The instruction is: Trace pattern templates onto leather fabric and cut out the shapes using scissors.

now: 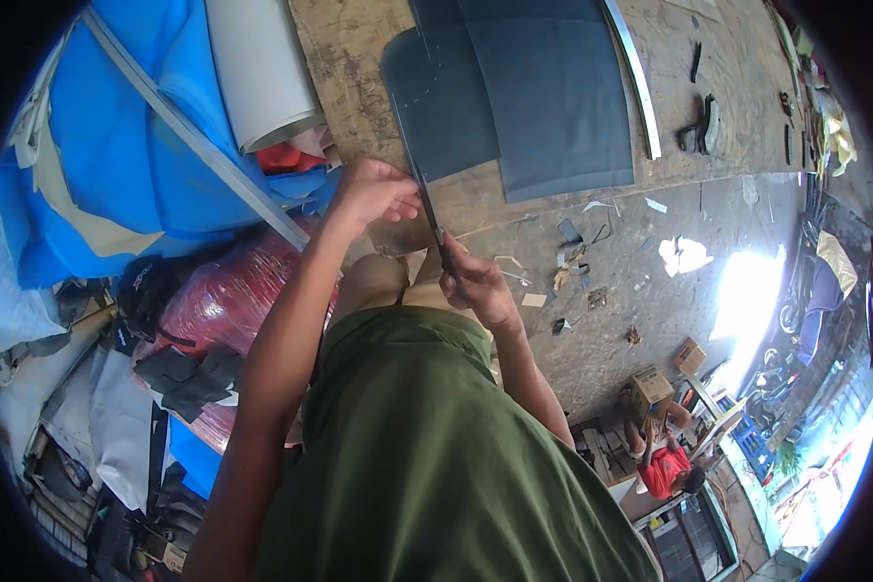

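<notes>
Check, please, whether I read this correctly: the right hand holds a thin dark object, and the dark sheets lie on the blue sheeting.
Not quite: the dark sheets lie on a wooden surface, as the head view shows; the blue sheeting is off to the left. The right hand does hold a thin dark object.

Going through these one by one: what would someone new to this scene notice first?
Probably the bright blue sheeting filling the upper left, and the large green garment across the lower middle. Next, the dark sheets on the wooden table at top centre, with a thin dark strip below held in the right hand, the left hand beside it. White glare stands out at right.
</notes>
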A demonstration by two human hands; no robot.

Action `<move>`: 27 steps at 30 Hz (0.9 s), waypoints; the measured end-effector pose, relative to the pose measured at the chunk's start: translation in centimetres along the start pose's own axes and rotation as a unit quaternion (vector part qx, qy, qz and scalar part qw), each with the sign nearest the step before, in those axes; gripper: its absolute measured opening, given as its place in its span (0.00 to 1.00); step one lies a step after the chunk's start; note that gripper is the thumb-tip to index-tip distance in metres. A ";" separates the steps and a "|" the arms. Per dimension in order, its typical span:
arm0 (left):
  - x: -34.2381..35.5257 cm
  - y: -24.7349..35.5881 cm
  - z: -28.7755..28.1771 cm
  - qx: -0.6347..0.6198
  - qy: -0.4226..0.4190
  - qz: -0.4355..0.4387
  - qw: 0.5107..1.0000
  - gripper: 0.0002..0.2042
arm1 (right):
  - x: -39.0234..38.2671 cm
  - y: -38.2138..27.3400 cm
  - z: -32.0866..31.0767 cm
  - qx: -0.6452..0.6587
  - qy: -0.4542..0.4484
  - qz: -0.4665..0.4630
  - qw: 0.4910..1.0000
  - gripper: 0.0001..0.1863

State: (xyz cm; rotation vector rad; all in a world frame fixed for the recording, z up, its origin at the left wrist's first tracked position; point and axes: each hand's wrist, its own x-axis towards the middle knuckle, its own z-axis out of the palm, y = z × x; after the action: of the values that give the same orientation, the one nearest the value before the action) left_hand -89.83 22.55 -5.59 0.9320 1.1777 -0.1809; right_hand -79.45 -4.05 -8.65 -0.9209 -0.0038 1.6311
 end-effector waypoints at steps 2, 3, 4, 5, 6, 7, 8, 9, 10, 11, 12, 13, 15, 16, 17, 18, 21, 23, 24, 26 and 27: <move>0.0 0.0 -0.1 0.000 -0.002 0.000 1.000 0.08 | 0.0 -0.1 0.3 -0.009 0.001 -0.002 1.000 0.37; 0.0 0.0 -0.1 -0.001 -0.004 0.000 1.000 0.08 | 0.0 -0.2 0.5 -0.018 0.002 -0.004 1.000 0.37; 0.0 0.0 -0.2 -0.001 -0.006 0.000 1.000 0.08 | 0.0 -0.2 0.6 -0.027 0.004 -0.006 1.000 0.38; 0.1 -0.1 -0.2 -0.002 -0.008 0.000 1.000 0.08 | 0.0 -0.3 0.7 -0.037 0.005 -0.007 0.999 0.38; 0.0 -0.1 -0.2 -0.002 -0.009 -0.001 1.000 0.08 | 0.0 -0.3 0.8 -0.036 0.006 -0.007 0.999 0.38; 0.0 0.0 -0.2 0.001 -0.007 0.003 1.000 0.08 | 0.0 -0.3 0.8 -0.034 0.005 -0.006 0.999 0.38; 0.0 0.0 -0.2 0.003 -0.005 0.006 1.000 0.08 | 0.0 -0.3 0.9 -0.033 0.005 -0.005 0.999 0.38; 0.0 0.0 -0.1 0.006 -0.004 0.010 1.000 0.08 | -0.1 -0.3 0.9 -0.031 0.005 -0.003 1.000 0.38; 0.0 -0.1 -0.1 0.008 -0.002 0.013 1.000 0.08 | -0.1 -0.3 0.9 -0.029 0.005 -0.002 1.000 0.39; 0.0 -0.1 0.0 0.008 -0.003 0.012 1.000 0.08 | -0.1 -0.4 1.1 -0.029 0.006 -0.002 1.000 0.39; -0.1 -0.1 0.1 0.009 0.003 0.015 1.000 0.08 | -0.1 -0.6 1.3 -0.042 0.013 0.001 0.999 0.39; -0.1 -0.2 0.2 0.010 0.009 0.017 1.000 0.08 | -0.2 -0.7 1.5 -0.055 0.019 0.003 0.998 0.39; -0.2 -0.2 0.3 0.013 0.022 0.022 0.999 0.08 | -0.1 -1.1 1.9 -0.081 0.033 0.007 0.996 0.39; -0.3 -0.3 0.4 0.013 0.021 0.021 0.999 0.08 | 0.0 -1.1 2.0 -0.080 0.034 0.008 0.996 0.39; -0.3 -0.3 0.3 0.013 0.018 0.026 0.999 0.08 | 0.3 -1.2 2.1 -0.063 0.038 0.009 0.997 0.39; -0.3 -0.4 0.3 0.013 0.015 0.031 0.999 0.09 | 0.8 -1.3 2.1 -0.045 0.042 0.011 0.998 0.38; -0.4 -0.5 0.2 0.013 0.008 0.040 0.999 0.09 | 1.6 -1.5 2.2 -0.010 0.051 0.013 0.999 0.38; -0.4 -0.8 0.2 0.011 0.004 0.050 0.999 0.09 | 1.9 -1.4 2.3 0.007 0.046 0.002 0.999 0.38; -0.4 -0.9 0.1 0.010 0.002 0.056 0.998 0.08 | 2.1 -1.4 2.3 0.015 0.044 -0.004 0.999 0.37; -0.4 -1.0 0.1 0.008 -0.001 0.060 0.998 0.08 | 2.2 -1.5 2.4 0.022 0.042 -0.008 0.999 0.37; -0.5 -1.1 0.1 0.005 0.002 0.061 0.998 0.08 | 2.2 -1.6 2.5 0.007 0.046 -0.006 0.999 0.37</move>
State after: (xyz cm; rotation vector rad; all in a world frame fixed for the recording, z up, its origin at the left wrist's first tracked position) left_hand -90.56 21.63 -5.73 1.0111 1.1202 -0.0876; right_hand -79.44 -0.60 -7.37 -0.9827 0.0659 1.5749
